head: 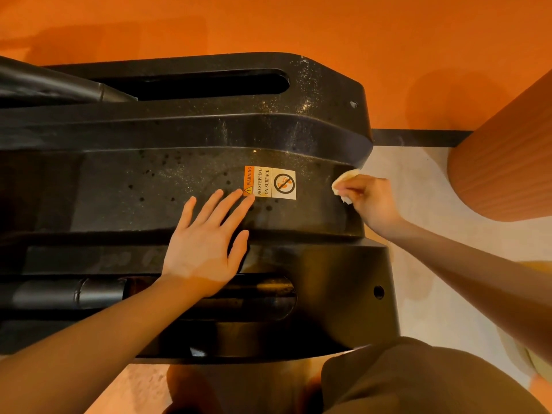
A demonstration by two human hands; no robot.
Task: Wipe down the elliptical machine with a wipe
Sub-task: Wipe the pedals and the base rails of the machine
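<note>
The elliptical machine's black rear housing [155,186] fills most of the view, dusty and speckled on top. A warning sticker [270,182] reading "no stepping on surface" sits near its right end. My left hand [209,240] lies flat on the housing with fingers spread, fingertips touching the sticker's left edge. My right hand [369,198] grips a crumpled pale wipe [343,182] and presses it against the housing's rounded right end.
An orange wall runs behind the machine. A ribbed orange column [504,162] stands at the right on the pale floor [418,264]. Slots in the housing hold dark metal rails [71,291]. My knee [412,380] is at the lower right.
</note>
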